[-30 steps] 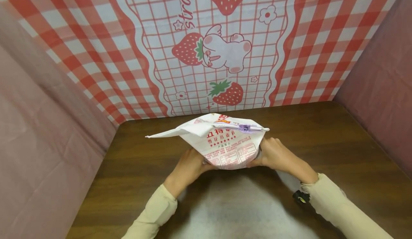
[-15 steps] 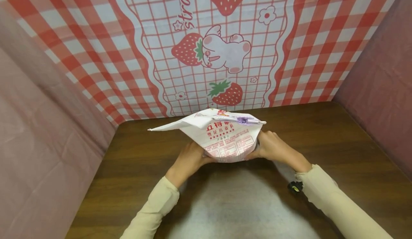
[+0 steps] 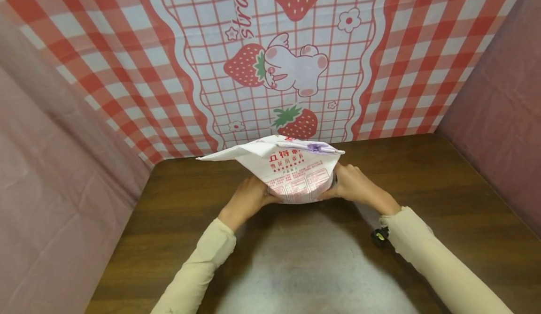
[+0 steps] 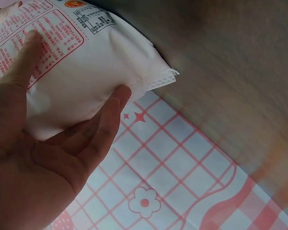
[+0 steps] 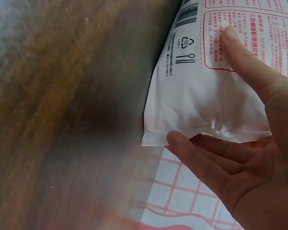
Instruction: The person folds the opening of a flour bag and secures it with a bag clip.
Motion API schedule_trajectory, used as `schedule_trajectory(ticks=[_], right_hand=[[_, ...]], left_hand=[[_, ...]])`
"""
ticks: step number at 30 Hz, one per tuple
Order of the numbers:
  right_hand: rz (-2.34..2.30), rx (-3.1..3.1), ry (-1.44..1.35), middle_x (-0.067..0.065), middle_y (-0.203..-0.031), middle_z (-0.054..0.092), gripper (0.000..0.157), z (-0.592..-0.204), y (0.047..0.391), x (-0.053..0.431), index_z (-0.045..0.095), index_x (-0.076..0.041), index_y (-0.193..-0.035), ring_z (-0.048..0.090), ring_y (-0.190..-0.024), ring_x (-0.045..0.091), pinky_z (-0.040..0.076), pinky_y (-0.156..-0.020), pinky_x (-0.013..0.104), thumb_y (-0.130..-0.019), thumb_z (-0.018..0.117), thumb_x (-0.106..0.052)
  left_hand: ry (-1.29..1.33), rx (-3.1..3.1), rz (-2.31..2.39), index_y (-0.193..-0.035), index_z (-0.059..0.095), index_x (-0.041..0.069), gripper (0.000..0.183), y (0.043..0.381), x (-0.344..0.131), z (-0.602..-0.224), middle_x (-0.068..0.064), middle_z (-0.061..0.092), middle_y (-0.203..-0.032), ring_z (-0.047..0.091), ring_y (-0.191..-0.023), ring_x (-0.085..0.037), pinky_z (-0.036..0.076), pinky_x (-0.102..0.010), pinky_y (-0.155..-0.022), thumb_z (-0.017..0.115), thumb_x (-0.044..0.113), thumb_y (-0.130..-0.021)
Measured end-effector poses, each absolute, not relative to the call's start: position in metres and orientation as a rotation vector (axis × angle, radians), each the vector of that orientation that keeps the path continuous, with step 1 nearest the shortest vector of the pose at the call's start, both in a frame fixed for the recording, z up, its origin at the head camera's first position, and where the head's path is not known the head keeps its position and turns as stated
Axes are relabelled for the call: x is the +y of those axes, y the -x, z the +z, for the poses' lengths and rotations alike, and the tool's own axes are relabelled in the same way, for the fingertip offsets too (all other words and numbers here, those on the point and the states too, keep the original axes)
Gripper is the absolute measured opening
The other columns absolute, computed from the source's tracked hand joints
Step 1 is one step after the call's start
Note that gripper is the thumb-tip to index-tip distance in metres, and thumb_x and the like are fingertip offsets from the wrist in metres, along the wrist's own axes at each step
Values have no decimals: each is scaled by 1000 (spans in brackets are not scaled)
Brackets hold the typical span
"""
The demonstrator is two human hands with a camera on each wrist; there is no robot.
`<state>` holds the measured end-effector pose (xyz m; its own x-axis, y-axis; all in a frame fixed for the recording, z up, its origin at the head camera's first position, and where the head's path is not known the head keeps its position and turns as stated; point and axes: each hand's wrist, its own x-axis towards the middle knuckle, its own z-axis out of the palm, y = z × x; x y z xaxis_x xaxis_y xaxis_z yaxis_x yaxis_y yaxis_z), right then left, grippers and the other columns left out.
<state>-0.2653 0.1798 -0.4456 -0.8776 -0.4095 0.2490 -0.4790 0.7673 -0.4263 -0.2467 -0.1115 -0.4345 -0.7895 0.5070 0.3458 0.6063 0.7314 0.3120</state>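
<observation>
A white bag of flour (image 3: 291, 178) with red print stands upright near the back of the table, its top folded to a pointed flap on the left. A purple patch (image 3: 314, 148) marks its top edge. My left hand (image 3: 249, 194) grips the bag's left side; in the left wrist view the thumb (image 4: 26, 60) lies over the printed face and the fingers go round behind. From the right, my right hand (image 3: 352, 187) holds the bag the same way, its thumb (image 5: 240, 48) on the print and fingertips by the bottom corner in the right wrist view.
The brown wooden table (image 3: 169, 239) runs up to a hanging red-and-white checked cloth (image 3: 296, 60) close behind the bag. Pink curtains hang at the left (image 3: 55, 187) and right (image 3: 498, 103). A black strapped device (image 3: 379, 235) sits at the right wrist.
Both hands have moved the bag steadily away from the body, toward the back cloth. Their grip on its two sides looks the same.
</observation>
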Motion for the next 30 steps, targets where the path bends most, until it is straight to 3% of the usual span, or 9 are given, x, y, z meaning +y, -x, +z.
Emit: schedule_trajectory(ticks=[7,17,24,30], right_hand=[[735,-2830,-670,3,-85,63,94,-445,279,179,42,-18,-121,56,-66,16,47,-59,38,-46,77,-62],[771,-2854,-587,3,-88,63,98,-445,304,179,41,-17,-124,52,-67,17,45,-62,36,-45,78,-61],[749,-2868,-556,4,-95,61,102,-445,321,182,38,-19,-126,56,-74,21,46,-68,40,-43,78,-63],[774,-2885,-496,6,-91,60,99,-447,334,187,40,-15,-121,56,-76,23,46,-68,40,-43,77,-65]], left_hand=[[875,-2696,-616,-114,51,23,59,263,-112,-435,7,62,-98,61,-88,-11,50,-30,-73,73,46,-63],[947,-2698,-654,-126,45,23,71,292,-111,-430,3,54,-120,53,-106,-14,43,-29,-90,74,41,-64],[907,-2751,-662,-122,46,20,69,310,-106,-429,0,58,-113,57,-101,-19,45,-32,-88,75,39,-63],[841,-2779,-660,-126,43,20,72,322,-102,-432,-2,59,-114,58,-100,-19,45,-31,-86,74,42,-64]])
